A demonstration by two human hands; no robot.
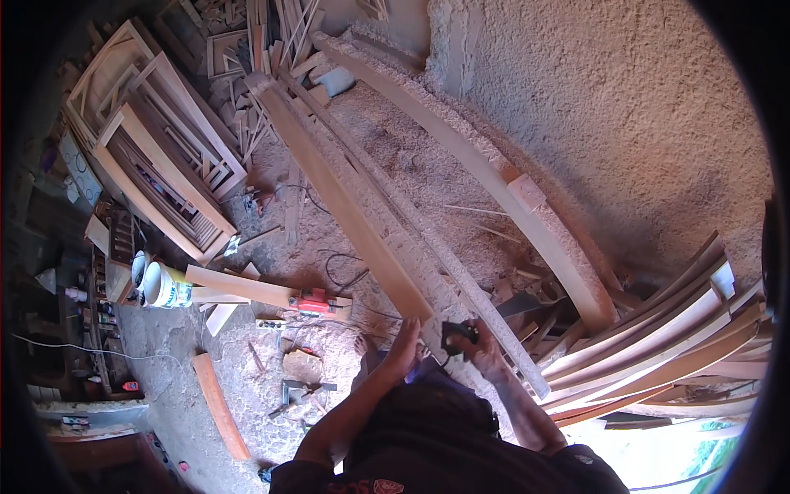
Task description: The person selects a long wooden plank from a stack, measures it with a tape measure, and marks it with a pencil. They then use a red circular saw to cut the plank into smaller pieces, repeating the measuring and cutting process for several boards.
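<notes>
A long pale wooden board runs away from me across a narrow, dust-covered beam. My left hand is closed on the board's near end, just in front of my body. In my right hand is a small black tool, beside that board end; its exact kind is hard to make out. A red power tool rests on a shorter plank left of my left hand, with a dark cable on the dusty floor near it.
Stacked wooden frames stand back left, near white buckets. A curved beam lies right of the board, before a rough wall. Curved boards pile at right. A short orange piece lies on the floor at lower left.
</notes>
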